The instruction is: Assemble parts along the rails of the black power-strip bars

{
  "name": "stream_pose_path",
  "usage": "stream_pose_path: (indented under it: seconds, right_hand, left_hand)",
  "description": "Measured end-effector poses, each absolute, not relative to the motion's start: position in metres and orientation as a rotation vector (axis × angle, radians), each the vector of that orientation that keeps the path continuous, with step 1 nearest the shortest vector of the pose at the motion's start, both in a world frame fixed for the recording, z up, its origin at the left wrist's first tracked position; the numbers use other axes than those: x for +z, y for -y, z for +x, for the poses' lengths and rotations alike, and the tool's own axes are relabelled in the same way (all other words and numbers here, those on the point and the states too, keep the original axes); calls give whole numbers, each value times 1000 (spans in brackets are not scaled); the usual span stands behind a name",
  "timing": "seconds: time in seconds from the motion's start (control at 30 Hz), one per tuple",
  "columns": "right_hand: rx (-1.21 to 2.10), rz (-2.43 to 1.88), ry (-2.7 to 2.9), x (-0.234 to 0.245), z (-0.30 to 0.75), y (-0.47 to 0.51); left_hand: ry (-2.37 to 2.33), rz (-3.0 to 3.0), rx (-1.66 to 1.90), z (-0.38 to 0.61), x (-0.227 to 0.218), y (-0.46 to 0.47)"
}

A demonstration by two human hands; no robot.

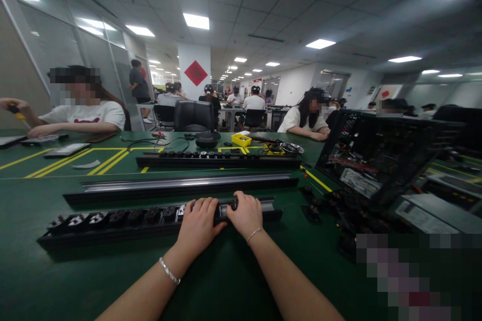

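A long black channel (113, 235) lies on the table in front of me, with a row of black and white socket-like modules (133, 216) set along it. My left hand (199, 220) is closed over the channel right of its middle, fingers on top and thumb along the near side. Just to its right, my right hand (246, 214) is closed around a small black module (234, 204) at the channel. Most of that piece is hidden by the fingers. Past both hands, the channel's right end (273, 208) shows a bare metallic inside.
Behind lie another channel (181, 184) and one with modules (226, 160). Loose black modules (320, 205) are heaped at right, beside an open computer case (380, 153). A yellow bin (241, 140) stands farther back on the green table (124, 286). People sit at left and right.
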State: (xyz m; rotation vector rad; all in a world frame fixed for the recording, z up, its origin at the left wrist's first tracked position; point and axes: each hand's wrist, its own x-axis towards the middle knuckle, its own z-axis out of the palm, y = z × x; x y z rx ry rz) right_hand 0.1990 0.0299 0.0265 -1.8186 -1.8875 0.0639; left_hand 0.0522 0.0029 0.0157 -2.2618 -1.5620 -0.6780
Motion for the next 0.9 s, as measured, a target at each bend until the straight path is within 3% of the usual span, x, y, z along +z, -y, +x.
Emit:
stream_pose_path:
  seconds: [0.9]
  right_hand:
    - [14, -1865, 1889, 26, 217, -34]
  left_hand:
    - [1570, -2264, -658, 52, 18, -2]
